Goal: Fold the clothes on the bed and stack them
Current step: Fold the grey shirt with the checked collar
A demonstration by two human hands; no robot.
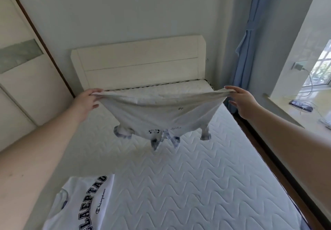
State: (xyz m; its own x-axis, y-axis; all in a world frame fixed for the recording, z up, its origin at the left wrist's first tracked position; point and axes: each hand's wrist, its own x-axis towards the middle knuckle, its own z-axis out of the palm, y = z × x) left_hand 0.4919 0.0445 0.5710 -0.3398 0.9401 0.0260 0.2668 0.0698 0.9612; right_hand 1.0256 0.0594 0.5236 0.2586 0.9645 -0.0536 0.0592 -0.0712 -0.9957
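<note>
A white polo shirt with blue-trimmed sleeves and collar hangs upside down in the air above the bed. My left hand pinches its hem at the left corner. At the right corner my right hand pinches the same hem, which is stretched taut between the two. The collar and sleeves dangle just above the quilted mattress. A second white T-shirt with dark block lettering lies flat on the mattress at the near left.
A cream headboard stands against the far wall. A wardrobe door is on the left. Blue curtains and a window sill with a phone and cables are on the right, with wooden floor beside the bed.
</note>
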